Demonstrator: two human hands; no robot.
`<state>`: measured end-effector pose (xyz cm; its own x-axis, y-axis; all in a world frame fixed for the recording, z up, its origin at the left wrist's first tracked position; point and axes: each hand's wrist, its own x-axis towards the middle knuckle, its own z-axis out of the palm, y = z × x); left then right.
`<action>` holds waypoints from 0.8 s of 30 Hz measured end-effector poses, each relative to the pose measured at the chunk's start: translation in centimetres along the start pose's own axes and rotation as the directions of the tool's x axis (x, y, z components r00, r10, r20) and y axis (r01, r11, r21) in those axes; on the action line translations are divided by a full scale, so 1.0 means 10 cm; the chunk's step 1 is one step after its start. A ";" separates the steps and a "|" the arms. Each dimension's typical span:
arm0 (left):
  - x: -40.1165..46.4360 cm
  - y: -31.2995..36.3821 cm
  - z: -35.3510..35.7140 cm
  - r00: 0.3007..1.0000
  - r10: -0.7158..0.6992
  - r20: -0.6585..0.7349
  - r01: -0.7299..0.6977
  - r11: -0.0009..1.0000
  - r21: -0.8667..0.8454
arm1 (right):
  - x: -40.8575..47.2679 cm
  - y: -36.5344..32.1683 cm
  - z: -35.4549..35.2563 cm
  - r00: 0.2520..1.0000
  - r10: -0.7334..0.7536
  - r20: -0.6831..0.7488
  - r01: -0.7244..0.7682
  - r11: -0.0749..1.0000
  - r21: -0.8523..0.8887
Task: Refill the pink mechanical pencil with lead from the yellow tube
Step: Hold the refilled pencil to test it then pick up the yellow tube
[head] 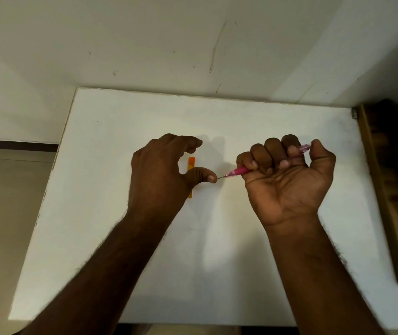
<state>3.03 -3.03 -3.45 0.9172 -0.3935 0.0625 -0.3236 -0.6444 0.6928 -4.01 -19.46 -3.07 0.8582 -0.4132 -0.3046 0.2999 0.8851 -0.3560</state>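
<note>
The right hand [287,170] is fisted round the pink mechanical pencil [241,170], thumb over its cap end; the left hand [161,170], loosely curled and holding nothing, sets its thumb against the thin tip (likely pressing lead back in). Advice: push straight along the barrel; sideways load may snap lead. The yellow tube [190,165] lies on the white table [217,262] beneath the left hand; edges well apart, ample room.
</note>
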 end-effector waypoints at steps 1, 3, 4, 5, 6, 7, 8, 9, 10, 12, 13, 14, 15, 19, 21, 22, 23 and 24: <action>0.00 0.00 0.00 1.000 -0.002 0.002 0.002 1.000 0.001 | 0.00 0.00 0.00 1.000 0.001 0.002 -0.001 1.000 -0.001; -0.01 0.01 0.00 1.000 0.004 0.004 -0.004 1.000 0.007 | 0.00 0.00 0.00 1.000 0.002 0.002 -0.002 1.000 -0.002; -0.01 0.01 0.00 1.000 0.010 0.004 -0.010 1.000 0.010 | 0.00 0.00 0.00 1.000 0.002 0.001 -0.002 1.000 0.000; -0.01 0.01 0.00 1.000 0.014 0.005 -0.014 1.000 0.011 | 0.00 0.00 0.00 1.000 0.001 0.002 -0.001 1.000 0.002; -0.01 0.02 0.00 1.000 0.015 0.006 -0.016 1.000 0.012 | 0.00 0.00 0.00 1.000 0.001 0.002 -0.001 1.000 0.006; -0.01 0.02 0.00 1.000 0.016 0.008 -0.016 1.000 0.014 | 0.00 0.00 0.00 1.000 0.002 0.004 -0.002 1.000 0.009; -0.01 0.02 0.00 1.000 0.017 0.009 -0.017 1.000 0.020 | 0.00 0.00 0.00 1.000 0.001 0.006 -0.001 1.000 0.012; -0.01 0.01 0.00 1.000 0.018 0.008 -0.018 0.999 0.029 | 0.00 -0.01 0.00 1.000 0.001 0.007 -0.001 1.000 0.014; 0.00 0.00 -0.01 1.000 0.014 0.008 -0.015 0.999 0.038 | 0.00 -0.01 0.00 1.000 0.001 0.010 -0.001 1.000 0.017; 0.00 -0.04 -0.01 1.000 -0.010 0.007 0.010 0.999 0.049 | -0.01 -0.01 -0.01 1.000 0.006 0.019 -0.006 1.000 0.023; 0.01 -0.06 -0.01 1.000 -0.025 0.008 0.025 0.998 0.050 | -0.01 -0.02 -0.01 1.000 0.010 0.023 -0.011 1.000 0.027; 0.01 -0.08 -0.02 0.999 -0.039 0.012 0.038 0.998 0.051 | -0.01 -0.02 -0.02 1.000 0.015 0.026 -0.016 0.999 0.027; 0.01 -0.10 -0.02 0.998 -0.053 0.021 0.052 0.997 0.051 | -0.01 -0.02 -0.02 0.999 0.018 0.027 -0.019 1.000 0.024; 0.03 -0.17 -0.03 0.988 -0.108 0.110 0.102 0.993 0.058 | 0.02 0.02 0.02 1.000 0.009 -0.022 -0.011 0.995 -0.103; 0.04 -0.19 -0.05 0.977 -0.134 0.163 0.122 0.989 0.082 | 0.04 0.05 0.04 0.996 0.010 -0.093 -0.031 0.975 -0.218; 0.05 -0.20 -0.06 0.973 -0.139 0.184 0.123 0.988 0.099 | 0.05 0.08 0.05 0.992 0.011 -0.128 -0.044 0.964 -0.264; 0.05 -0.20 -0.07 0.969 -0.144 0.200 0.124 0.986 0.113 | 0.05 0.09 0.06 0.988 0.003 -0.155 -0.051 0.952 -0.303; 0.05 -0.19 -0.08 0.967 -0.148 0.207 0.125 0.985 0.120 | 0.05 0.11 0.07 0.986 -0.014 -0.168 -0.046 0.936 -0.348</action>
<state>4.30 -1.48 -4.21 0.8867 -0.4210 -0.1909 -0.2321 -0.7625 0.6039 -2.92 -18.53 -2.98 0.7716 -0.4556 -0.4439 0.0961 0.7733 -0.6267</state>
